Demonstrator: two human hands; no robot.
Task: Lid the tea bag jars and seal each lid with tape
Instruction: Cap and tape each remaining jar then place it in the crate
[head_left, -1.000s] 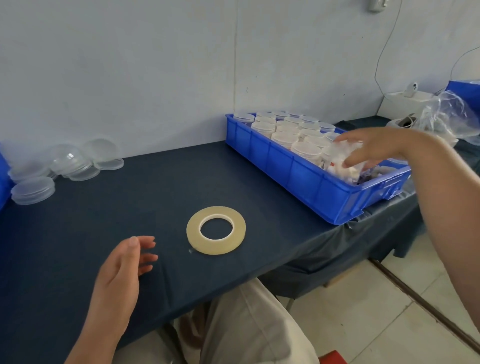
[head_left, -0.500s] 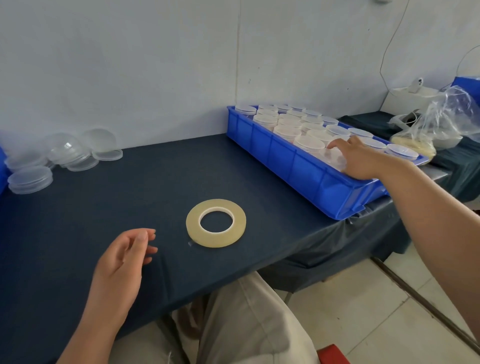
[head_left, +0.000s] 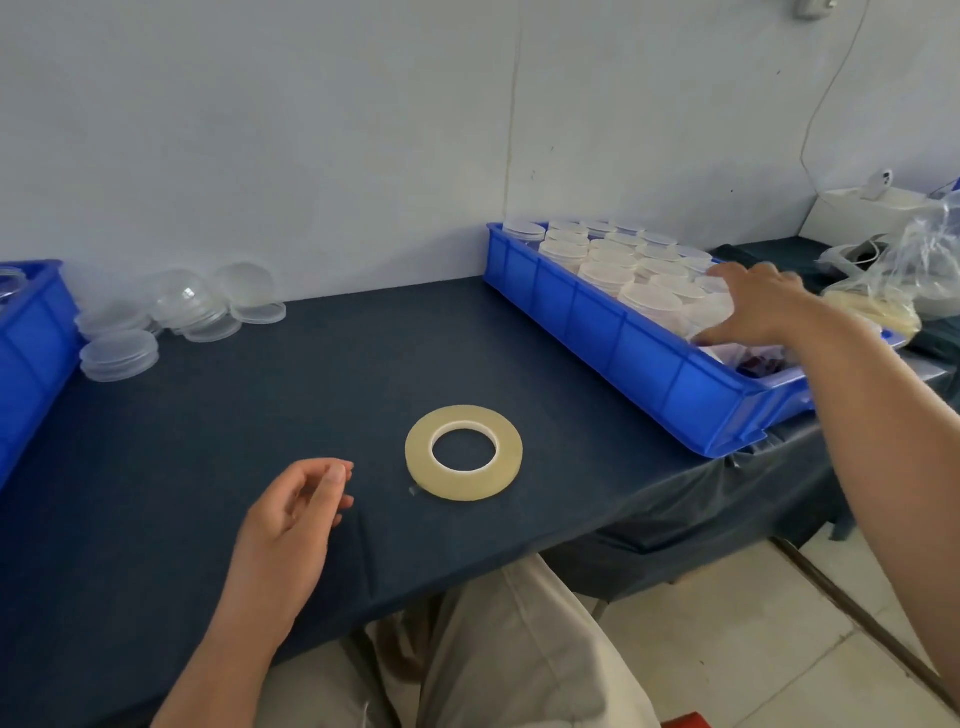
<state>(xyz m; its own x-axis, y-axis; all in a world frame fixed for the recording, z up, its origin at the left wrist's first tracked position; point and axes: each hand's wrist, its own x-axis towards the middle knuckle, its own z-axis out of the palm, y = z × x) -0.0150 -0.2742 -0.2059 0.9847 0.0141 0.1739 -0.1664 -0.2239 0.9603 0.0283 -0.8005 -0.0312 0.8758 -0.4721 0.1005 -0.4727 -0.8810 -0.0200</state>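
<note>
Clear round jars (head_left: 649, 300), frosted lids, over a dozen, in blue crate (head_left: 623, 340) under right hand (head_left: 761, 306); fingers spread over one, grip unclear in blur. Left hand (head_left: 291, 525) loosely curled, empty; one tape roll (head_left: 464, 452) just right.

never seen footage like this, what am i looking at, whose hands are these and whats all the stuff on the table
There is no machine here. It is one view from a camera worn on a person's head, looking down at their own bare hands. The left hand is loosely curled over the dark table cloth and holds nothing. The right hand reaches into a blue tray of clear jars; whether it grips one is unclear. A tape roll lies flat between the hands. Spare lids sit far left.
</note>
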